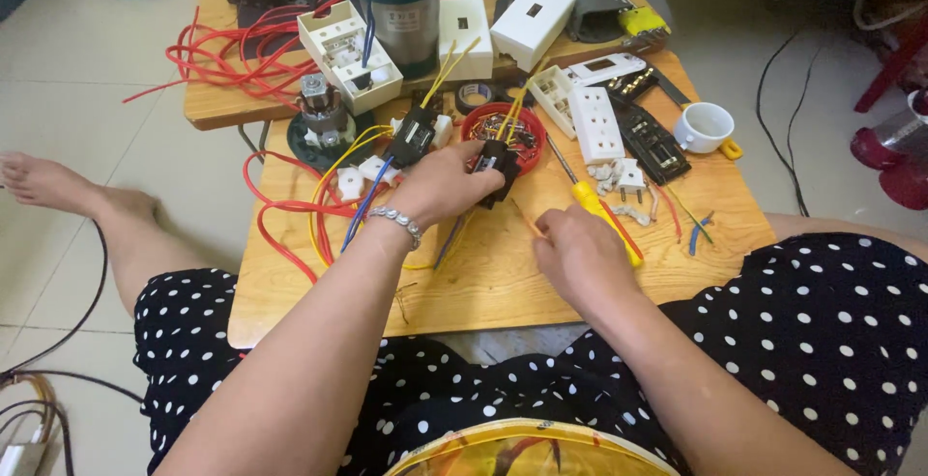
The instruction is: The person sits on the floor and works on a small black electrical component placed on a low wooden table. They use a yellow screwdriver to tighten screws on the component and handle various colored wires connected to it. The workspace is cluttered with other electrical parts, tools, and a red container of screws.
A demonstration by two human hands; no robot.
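- Presently, left hand [440, 184]: fingers pinching a small black component [497, 162] over the red bowl [504, 128], steadied for work
- Right hand [580, 254]: curled on the counter [503, 273], grasp unclear
- Yellow screwdriver [604, 217]: beside right hand, long axis diagonal, tip pointing up-left toward the bowl

Two hands [440, 186] [580, 254] — one yellow-handled screwdriver [604, 217], one white cup [703, 126], one red bowl [505, 133].
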